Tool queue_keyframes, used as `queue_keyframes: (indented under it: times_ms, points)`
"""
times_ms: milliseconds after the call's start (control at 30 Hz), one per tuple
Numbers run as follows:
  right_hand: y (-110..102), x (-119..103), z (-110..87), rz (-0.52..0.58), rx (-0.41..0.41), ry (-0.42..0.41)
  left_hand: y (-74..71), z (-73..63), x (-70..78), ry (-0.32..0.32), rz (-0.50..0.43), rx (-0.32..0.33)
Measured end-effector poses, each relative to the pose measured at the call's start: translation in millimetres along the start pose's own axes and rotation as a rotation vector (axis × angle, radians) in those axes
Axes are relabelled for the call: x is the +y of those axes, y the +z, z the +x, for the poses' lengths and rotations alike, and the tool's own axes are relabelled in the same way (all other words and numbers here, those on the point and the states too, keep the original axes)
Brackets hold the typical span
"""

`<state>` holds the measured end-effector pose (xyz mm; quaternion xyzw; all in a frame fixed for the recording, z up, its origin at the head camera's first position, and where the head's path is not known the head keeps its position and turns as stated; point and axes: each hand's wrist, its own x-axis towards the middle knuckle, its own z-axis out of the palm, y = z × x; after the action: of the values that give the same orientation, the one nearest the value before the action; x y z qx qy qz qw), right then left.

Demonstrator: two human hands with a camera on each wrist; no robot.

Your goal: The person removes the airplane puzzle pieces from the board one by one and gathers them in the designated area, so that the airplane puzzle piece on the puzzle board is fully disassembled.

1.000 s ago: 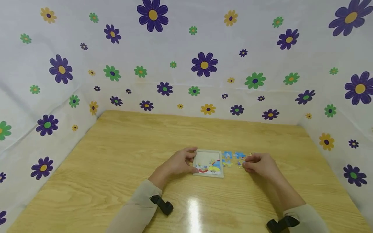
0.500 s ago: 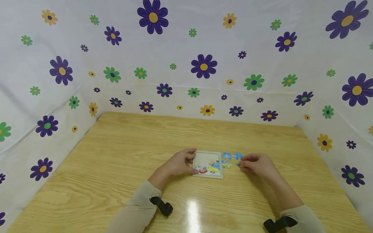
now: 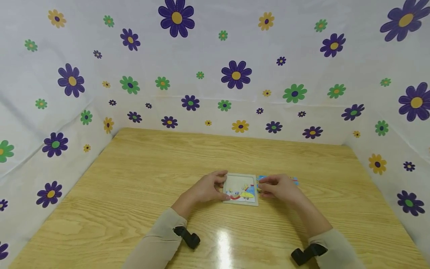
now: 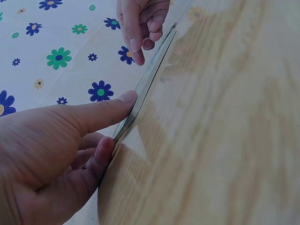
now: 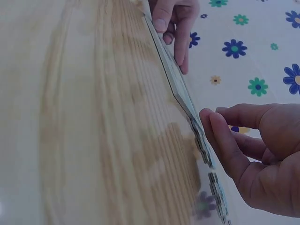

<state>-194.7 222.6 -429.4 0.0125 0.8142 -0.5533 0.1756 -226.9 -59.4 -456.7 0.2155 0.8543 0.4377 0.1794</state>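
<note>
A square pale puzzle tray (image 3: 240,203) lies flat on the table, its lower part filled with a coloured picture and its upper part bare. My left hand (image 3: 206,186) grips the tray's left edge, the thumb at the near corner and fingers at the far one. Just beyond the tray's right edge, my right hand (image 3: 283,188) hovers with thumb and index fingertips close together. I cannot tell whether a piece sits between them. Blue and yellow jigsaw pieces (image 3: 295,180) lie beneath and beside that hand, which mostly hides them. In the right wrist view, the pieces (image 5: 218,192) appear edge-on.
The wood-grain table (image 3: 151,168) is closed in at the back and sides by a white flower-print cloth (image 3: 201,56). Black straps with camera mounts sit on the left sleeve (image 3: 152,239) and the right sleeve (image 3: 336,248).
My right hand has moved left from the outer loose pieces to the tray's right edge, uncovering a piece on the right. My left hand keeps its grip on the tray.
</note>
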Motion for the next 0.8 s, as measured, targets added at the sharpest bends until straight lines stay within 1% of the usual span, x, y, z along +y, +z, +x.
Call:
queue_keyframes:
  times_ms: [167, 367, 600, 700, 800]
  points:
    - [8, -4, 3.2, 0.007, -0.037, -0.005, 0.6, 1.8, 1.8, 0.002, -0.004, -0.003]
    - [15, -4, 6.8, 0.009, -0.077, -0.010, 1.5, 3.1, 2.4, 0.006, -0.025, -0.007]
    - [20, -6, 7.5, -0.040, -0.078, -0.040, -0.7, 2.5, 0.1, -0.001, -0.011, -0.003]
    - [21, -6, 7.8, -0.035, -0.083, -0.061, -1.8, 2.1, 0.5, 0.009, -0.009, -0.002]
    - [22, -6, 6.4, -0.029, -0.087, -0.078, -1.8, 1.2, 0.6, 0.006, -0.004, -0.008]
